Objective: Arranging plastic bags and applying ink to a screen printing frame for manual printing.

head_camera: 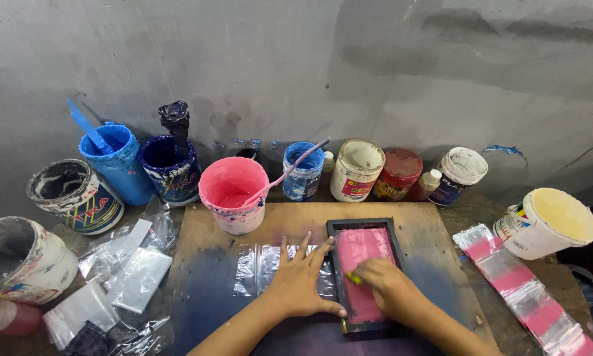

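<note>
Left hand (297,282) spread flat, fingers open, on clear plastic film (265,267) beside the dark printing frame (363,273) near centre of the desk (204,264). Right hand (390,287) closed on a small yellowish tool (354,278), perhaps a squeegee, over pink ink inside the frame. Pink bucket (234,191) just beyond.

Single head-worn view, looking steeply down and forward over surface (197,264), close above both hands. Faces grey wall (296,66) beyond fingers (303,245). Row of paint tubs (234,191) past fingertips, against wall. Forearms enter from bottom edge. Wide lens, edges curved. No second view to overlap.
</note>
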